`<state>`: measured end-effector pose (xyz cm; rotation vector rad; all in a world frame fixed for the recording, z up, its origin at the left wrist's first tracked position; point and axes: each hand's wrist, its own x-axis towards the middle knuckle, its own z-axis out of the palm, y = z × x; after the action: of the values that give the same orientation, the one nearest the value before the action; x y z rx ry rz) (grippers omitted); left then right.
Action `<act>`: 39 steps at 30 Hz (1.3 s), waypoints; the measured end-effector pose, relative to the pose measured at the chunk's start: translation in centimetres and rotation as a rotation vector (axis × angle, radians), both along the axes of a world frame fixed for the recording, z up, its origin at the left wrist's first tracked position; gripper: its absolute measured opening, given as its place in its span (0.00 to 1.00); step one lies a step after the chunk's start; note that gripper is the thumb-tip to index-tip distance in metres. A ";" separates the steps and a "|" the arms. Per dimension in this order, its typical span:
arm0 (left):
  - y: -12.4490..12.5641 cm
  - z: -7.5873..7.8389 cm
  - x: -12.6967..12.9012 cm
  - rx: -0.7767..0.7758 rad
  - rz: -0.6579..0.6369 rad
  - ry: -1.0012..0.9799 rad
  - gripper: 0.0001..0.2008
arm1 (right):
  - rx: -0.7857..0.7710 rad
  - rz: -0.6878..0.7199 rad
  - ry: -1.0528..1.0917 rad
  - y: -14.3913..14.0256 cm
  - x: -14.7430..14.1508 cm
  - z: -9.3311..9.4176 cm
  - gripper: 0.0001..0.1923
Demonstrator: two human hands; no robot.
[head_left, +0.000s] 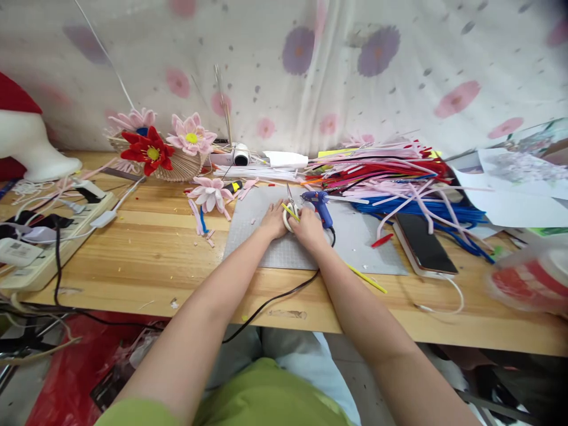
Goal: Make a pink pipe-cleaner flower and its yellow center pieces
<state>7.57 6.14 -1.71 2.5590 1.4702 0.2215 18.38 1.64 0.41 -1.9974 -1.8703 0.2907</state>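
Both hands meeting mid-mat, close in for fine work. Left hand curled round the white scissor handles, blades pointing away. Right hand closed beside it, pinching a yellow strip across the scissors, probably; hard to tell at this size. Glue gun parked just beyond the right knuckles, nozzle left, cord trailing off the table edge, handy yet clear. Stem pile heaped right, within reach. Phone flat beside the mat. 3 finished flowers set back left, out of harm's way.
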 end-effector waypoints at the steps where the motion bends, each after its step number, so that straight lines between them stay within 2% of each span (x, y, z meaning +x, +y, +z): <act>1: 0.1 0.0 0.0 -0.026 0.002 0.024 0.28 | -0.003 -0.004 0.000 0.0 0.1 0.0 0.16; 4: -0.4 0.0 -0.9 -0.005 0.052 0.036 0.27 | -0.008 -0.018 -0.020 0.1 0.2 0.0 0.17; 7: -1.8 -0.3 -3.4 0.063 0.129 0.009 0.26 | -0.021 -0.029 -0.057 0.0 0.1 0.1 0.17; 15: -4.6 -0.2 -14.9 0.211 0.181 -0.006 0.22 | -0.067 -0.025 -0.128 0.0 -0.2 0.2 0.19; 18: -5.3 0.4 -17.1 0.303 0.196 0.014 0.16 | -0.072 -0.015 -0.170 0.1 -0.5 0.2 0.19; 21: -5.7 1.4 -16.4 0.423 0.271 -0.008 0.12 | -0.067 -0.018 -0.214 0.0 -1.0 0.6 0.20; 24: -5.6 2.4 -13.9 0.528 0.239 -0.117 0.14 | 0.019 -0.003 -0.252 -0.6 -1.9 1.4 0.21; 26: -5.4 2.7 -12.0 0.553 0.317 -0.199 0.11 | 0.080 0.082 -0.289 -1.1 -2.6 2.0 0.21; 28: -5.3 2.7 -10.4 0.536 0.456 -0.242 0.16 | 0.103 0.229 -0.337 -1.5 -3.3 2.4 0.21; 30: -5.2 2.4 -9.3 0.504 0.498 -0.258 0.17 | 0.113 0.372 -0.383 -1.8 -3.7 2.7 0.21; 32: -5.4 2.1 -8.9 0.482 0.441 -0.266 0.12 | 0.131 0.468 -0.421 -1.8 -3.8 3.0 0.21; 34: -5.7 1.8 -8.9 0.452 0.342 -0.264 0.14 | 0.152 0.516 -0.446 -1.7 -3.6 3.2 0.20; 37: -6.3 1.6 -9.0 0.328 0.218 -0.205 0.13 | 0.184 0.566 -0.463 -1.5 -3.3 3.4 0.17; 39: -6.8 1.5 -8.9 0.245 0.199 -0.157 0.11 | 0.211 0.595 -0.464 -1.6 -3.2 3.4 0.16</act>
<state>-1.31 -0.63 -0.19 2.5011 1.7297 0.6530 15.22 0.06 3.84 -1.4082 -2.6378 -0.2334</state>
